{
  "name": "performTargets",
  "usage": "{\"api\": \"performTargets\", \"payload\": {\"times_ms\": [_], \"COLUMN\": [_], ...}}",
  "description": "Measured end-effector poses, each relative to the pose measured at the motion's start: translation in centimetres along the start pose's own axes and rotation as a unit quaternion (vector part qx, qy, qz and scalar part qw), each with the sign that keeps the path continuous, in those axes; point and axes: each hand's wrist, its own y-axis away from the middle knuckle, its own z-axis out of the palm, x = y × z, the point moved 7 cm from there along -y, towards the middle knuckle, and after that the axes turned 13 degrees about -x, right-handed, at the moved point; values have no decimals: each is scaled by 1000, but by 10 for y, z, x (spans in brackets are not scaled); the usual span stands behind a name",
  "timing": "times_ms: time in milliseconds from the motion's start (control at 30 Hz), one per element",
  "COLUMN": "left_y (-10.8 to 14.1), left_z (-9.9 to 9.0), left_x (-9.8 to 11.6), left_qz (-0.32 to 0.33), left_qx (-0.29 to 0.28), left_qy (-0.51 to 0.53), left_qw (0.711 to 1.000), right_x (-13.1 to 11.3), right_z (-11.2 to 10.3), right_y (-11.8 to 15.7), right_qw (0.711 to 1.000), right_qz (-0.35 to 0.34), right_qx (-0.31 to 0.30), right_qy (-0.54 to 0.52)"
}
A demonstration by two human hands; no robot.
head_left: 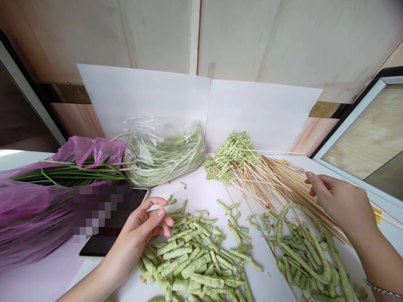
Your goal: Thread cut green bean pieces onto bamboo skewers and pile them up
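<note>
My left hand (146,222) hovers over the left edge of a heap of short cut green bean pieces (192,260). Its fingers are loosely curled and apart, with nothing seen in them. Above a bundle of thin wooden skewers (283,180) is my right hand (341,199), its fingers bent and partly hidden behind the thumb; I see no object in it. At the skewers' far ends, rows of bean pieces are threaded in a pile (234,153). Long, curled whole beans (315,256) lie below my right hand beside smaller pieces.
A clear plastic bag of long green beans (163,155) stands at the back. Purple bags (34,201) with green stalks (78,174) lie at left, partly over a dark-screened phone (122,222). White boards (151,96) line the wall behind the white table surface.
</note>
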Motion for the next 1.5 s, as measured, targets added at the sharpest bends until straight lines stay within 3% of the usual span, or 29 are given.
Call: {"api": "performTargets", "payload": {"times_ms": [100, 200, 467, 800, 1500], "left_y": [0, 1, 1, 1, 1], "left_z": [-1, -1, 2, 2, 3], "left_x": [2, 2, 2, 3, 3], "left_qz": [9, 17, 17, 17, 9], "left_qx": [3, 1, -12, -11, -8], "left_qy": [-1, -7, -13, -20, -21], "left_qw": [1000, 1000, 1000, 1000, 1000], "right_x": [31, 46, 45, 26, 22], "right_z": [12, 34, 66, 80, 77], "right_y": [-17, -29, -38, -40, -34], "right_qw": [994, 984, 973, 976, 974], "right_qz": [65, 63, 3, -45, 58], "right_qx": [-70, -150, -223, -207, -199], "right_qy": [46, 67, 55, 57, 96]}}
